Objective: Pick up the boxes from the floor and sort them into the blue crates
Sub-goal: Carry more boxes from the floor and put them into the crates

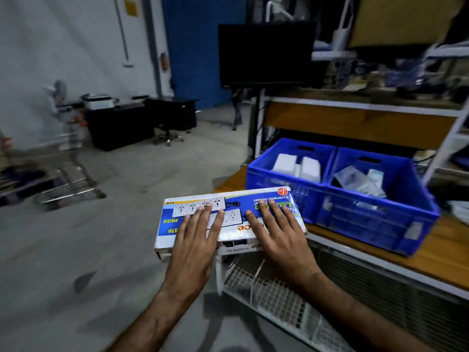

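Observation:
A flat blue-and-white extension-socket box (175, 226) lies level at the left end of the wooden shelf (436, 252), its left part out over the floor. My left hand (195, 237) and my right hand (279, 232) rest flat on its top with straight, spread fingers. I cannot tell whether the box rests on the shelf or is carried. Just right of it stand two blue crates side by side. The left crate (284, 181) holds white boxes (297, 165). The right crate (375, 219) holds clear plastic packets (360, 180).
Under the shelf is a white wire-mesh rack (266, 288). A black monitor (264, 54) on a stand rises behind the crates. A metal trolley (63, 174) stands at the left, a black desk (121, 123) at the back. Grey concrete floor (127, 224) spreads between.

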